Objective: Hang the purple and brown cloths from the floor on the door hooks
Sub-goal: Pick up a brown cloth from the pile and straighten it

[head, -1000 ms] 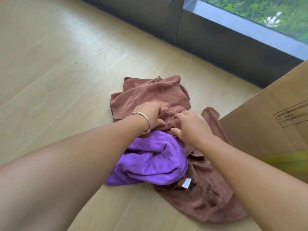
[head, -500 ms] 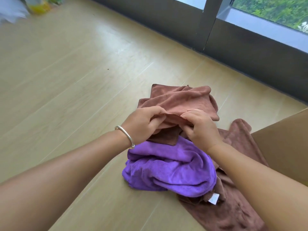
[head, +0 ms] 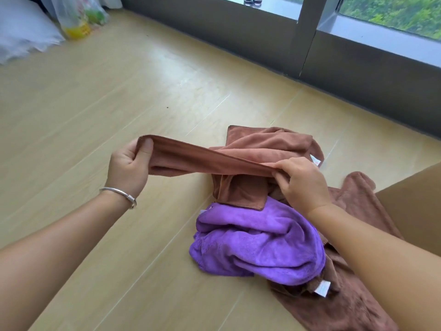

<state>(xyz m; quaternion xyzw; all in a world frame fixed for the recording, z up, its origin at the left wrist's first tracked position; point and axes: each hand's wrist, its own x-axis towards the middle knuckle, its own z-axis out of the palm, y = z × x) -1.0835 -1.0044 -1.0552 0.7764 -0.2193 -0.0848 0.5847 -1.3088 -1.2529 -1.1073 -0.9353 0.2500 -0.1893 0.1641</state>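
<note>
A light brown cloth (head: 260, 149) lies partly on the wooden floor, with one edge pulled taut between my hands. My left hand (head: 128, 166), with a silver bangle on the wrist, pinches the cloth's corner out to the left. My right hand (head: 303, 182) grips the same edge nearer the pile. A crumpled purple cloth (head: 260, 244) lies on the floor just below the brown one. A darker brown cloth (head: 353, 304) lies beneath it, reaching right under my right forearm. No door hooks are in view.
A cardboard box (head: 415, 206) stands at the right, close to the pile. A dark window frame (head: 303, 37) runs along the far wall. Plastic bags (head: 78, 17) and a white bundle (head: 21, 32) sit at the far left. Bare wooden floor (head: 107, 96) spreads to the left.
My hands were close together on the brown cloth; my left hand has now drawn its corner out to the left, stretching the edge. The camera has tilted up and away.
</note>
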